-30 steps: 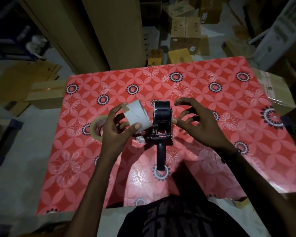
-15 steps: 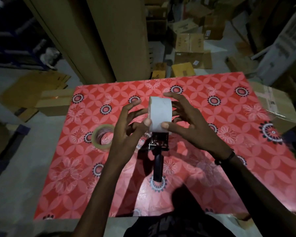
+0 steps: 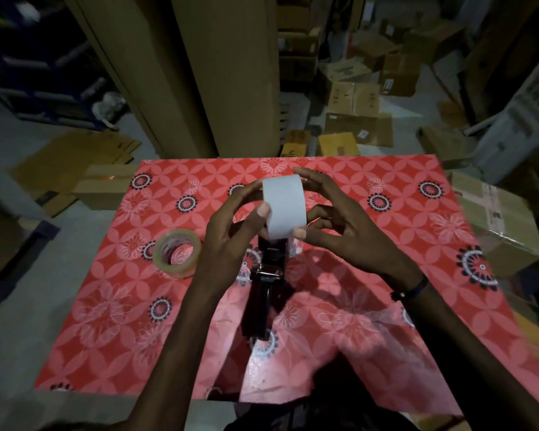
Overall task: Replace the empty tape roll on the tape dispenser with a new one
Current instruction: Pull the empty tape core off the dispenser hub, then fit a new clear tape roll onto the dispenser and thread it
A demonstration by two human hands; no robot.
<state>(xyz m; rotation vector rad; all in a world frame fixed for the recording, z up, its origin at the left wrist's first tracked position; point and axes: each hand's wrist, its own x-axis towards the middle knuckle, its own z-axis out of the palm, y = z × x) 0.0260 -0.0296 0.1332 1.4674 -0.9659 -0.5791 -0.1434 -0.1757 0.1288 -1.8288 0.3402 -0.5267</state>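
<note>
A white roll core hangs over the middle of the red patterned table, pinched from both sides. My left hand grips its left edge with thumb and fingers, and my right hand grips its right edge. Directly beneath the core lies a black tape dispenser, handle pointing toward me; its front end is hidden by the core and my hands. A tan tape roll rests flat on the table just left of my left wrist.
Tall cardboard sheets stand behind the table's far edge. Several cardboard boxes litter the floor beyond, and a box sits against the table's right side. Flattened cardboard lies on the floor to the left.
My left hand carried the white core from beside the dispenser to above it, and my right hand came in and took hold of its other edge. The view tilted slightly.
</note>
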